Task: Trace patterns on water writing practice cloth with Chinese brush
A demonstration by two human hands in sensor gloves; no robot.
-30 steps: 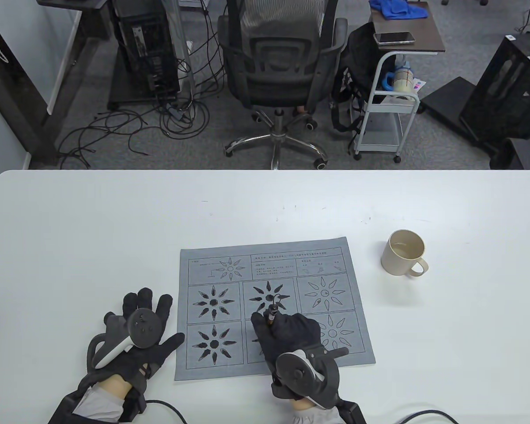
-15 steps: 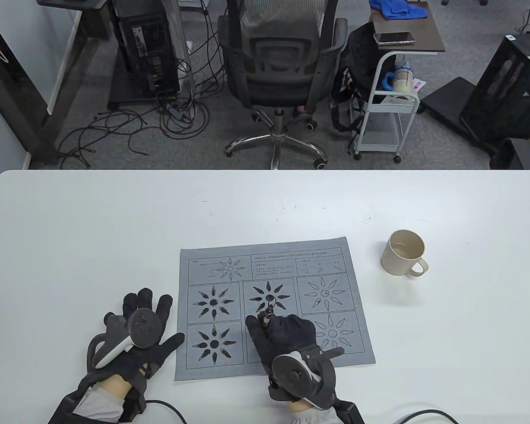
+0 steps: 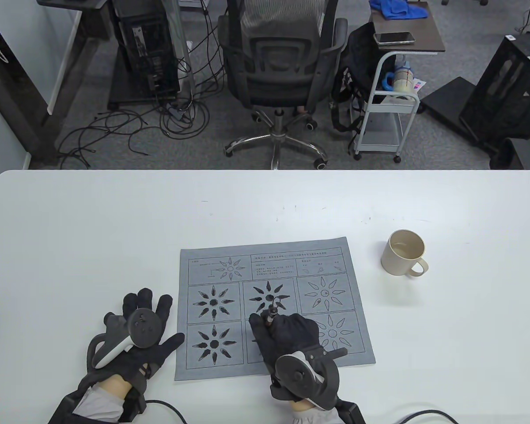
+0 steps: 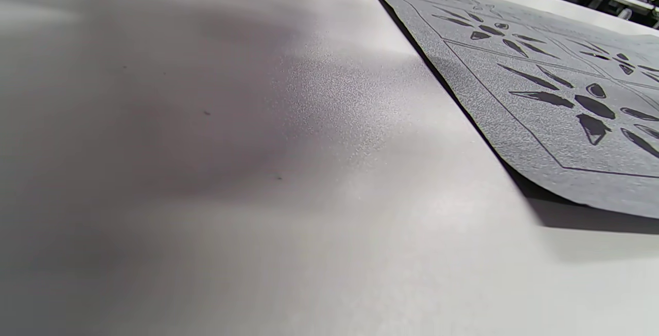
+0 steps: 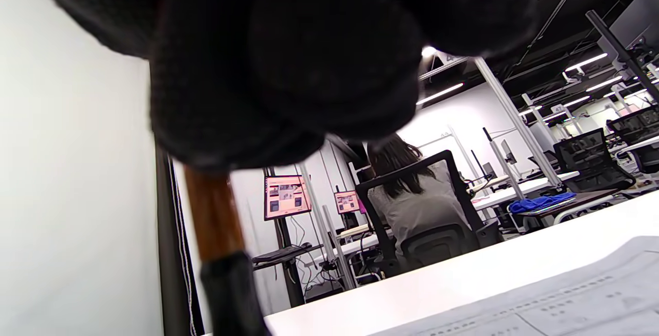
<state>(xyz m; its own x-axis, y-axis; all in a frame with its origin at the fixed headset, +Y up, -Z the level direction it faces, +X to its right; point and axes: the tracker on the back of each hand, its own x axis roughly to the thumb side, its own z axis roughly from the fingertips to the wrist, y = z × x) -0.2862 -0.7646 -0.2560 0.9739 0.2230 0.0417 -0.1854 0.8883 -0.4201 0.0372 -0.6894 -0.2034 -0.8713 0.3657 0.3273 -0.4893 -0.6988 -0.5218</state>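
L hand (image 3: 137, 338) flat, spread on table (image 3: 70, 247) | R hand (image 3: 287, 338) grips brush (image 3: 270, 314) | mug (image 3: 403, 252) right of cloth (image 3: 274, 304)

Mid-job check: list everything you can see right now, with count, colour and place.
cloth: one, grey, table centre; six flower panels, three filled black, two outlines, one under the right hand
brush: one, brown shaft, in the right hand over the lower middle panel
mug: one, beige, right of the cloth
table: one, white
chair: one, black, beyond the table
cart: one, white, right of the chair
left hand: black glove, flat on the table left of the cloth
right hand: black glove, grips the brush
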